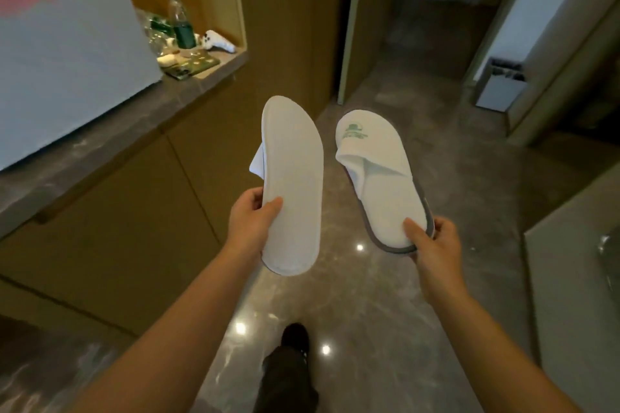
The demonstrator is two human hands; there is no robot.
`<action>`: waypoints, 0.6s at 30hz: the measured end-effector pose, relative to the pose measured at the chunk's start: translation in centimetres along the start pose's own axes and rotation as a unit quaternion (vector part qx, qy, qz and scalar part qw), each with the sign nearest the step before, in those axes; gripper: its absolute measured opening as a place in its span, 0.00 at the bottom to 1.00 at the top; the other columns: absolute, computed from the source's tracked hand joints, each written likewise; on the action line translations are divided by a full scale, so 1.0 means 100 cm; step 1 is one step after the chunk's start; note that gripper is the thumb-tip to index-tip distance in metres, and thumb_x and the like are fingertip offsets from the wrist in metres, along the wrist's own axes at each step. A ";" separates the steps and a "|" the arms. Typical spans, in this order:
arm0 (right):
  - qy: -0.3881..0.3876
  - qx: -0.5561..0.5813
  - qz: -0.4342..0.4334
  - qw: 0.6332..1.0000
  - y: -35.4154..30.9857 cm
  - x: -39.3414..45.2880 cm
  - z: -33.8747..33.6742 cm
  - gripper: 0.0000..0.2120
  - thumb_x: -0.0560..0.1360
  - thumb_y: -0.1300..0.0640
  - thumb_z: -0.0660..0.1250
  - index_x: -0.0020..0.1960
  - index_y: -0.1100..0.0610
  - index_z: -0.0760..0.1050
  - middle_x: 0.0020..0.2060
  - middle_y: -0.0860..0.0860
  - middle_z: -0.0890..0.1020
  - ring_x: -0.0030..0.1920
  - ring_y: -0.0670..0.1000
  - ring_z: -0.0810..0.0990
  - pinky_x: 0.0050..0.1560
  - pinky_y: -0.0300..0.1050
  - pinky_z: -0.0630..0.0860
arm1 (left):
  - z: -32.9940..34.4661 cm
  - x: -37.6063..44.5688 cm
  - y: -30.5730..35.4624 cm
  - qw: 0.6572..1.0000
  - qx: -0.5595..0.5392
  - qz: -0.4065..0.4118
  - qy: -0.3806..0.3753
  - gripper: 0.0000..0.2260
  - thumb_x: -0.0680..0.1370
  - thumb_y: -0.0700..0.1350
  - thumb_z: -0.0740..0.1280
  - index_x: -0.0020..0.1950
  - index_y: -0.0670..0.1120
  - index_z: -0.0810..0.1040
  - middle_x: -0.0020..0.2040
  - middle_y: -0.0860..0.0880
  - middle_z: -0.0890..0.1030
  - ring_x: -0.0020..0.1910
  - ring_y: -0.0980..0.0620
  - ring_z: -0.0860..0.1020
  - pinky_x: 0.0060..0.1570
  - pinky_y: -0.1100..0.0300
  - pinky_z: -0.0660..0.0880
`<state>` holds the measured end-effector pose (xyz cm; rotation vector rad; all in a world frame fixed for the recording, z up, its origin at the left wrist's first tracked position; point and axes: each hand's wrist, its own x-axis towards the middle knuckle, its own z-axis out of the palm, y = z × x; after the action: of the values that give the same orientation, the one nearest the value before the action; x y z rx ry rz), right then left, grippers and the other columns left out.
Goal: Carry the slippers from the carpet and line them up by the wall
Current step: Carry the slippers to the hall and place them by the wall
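Note:
I hold two white slippers out in front of me above a glossy grey stone floor. My left hand grips the heel end of one slipper, turned on its side so its flat white sole faces me and its strap hangs off the left. My right hand pinches the heel of the other slipper, which lies top up, showing a green logo on its strap and a grey sole edge. The two slippers are a little apart, toes pointing away from me.
A wooden cabinet with a stone counter runs along the left; a water bottle and small items sit in its niche. A door edge stands ahead, a grey bin at far right. My dark shoe steps forward.

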<state>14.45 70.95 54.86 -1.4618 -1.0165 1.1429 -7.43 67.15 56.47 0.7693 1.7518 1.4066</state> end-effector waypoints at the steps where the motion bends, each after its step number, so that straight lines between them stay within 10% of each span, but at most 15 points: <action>1: 0.007 0.000 0.000 1.000 -0.001 0.022 0.002 0.11 0.71 0.62 0.66 0.50 0.58 0.65 0.47 0.55 0.74 0.47 0.55 0.75 0.49 0.53 0.74 | 0.015 0.020 0.003 1.000 0.003 0.000 -0.010 0.06 0.73 0.40 0.64 0.48 0.45 0.73 0.45 0.48 0.77 0.44 0.48 0.75 0.44 0.52 0.72; 18: 0.062 0.015 -0.004 0.998 -0.061 0.388 0.030 0.10 0.72 0.62 0.65 0.50 0.58 0.66 0.38 0.46 0.73 0.39 0.45 0.73 0.37 0.39 0.71 | 0.278 0.322 0.089 0.996 0.006 -0.009 -0.086 0.06 0.73 0.40 0.64 0.49 0.41 0.72 0.39 0.51 0.75 0.38 0.56 0.73 0.34 0.62 0.70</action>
<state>19.28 110.04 54.55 -1.4842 -0.9136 1.0440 -1.38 110.23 56.09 0.8539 1.6321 1.2799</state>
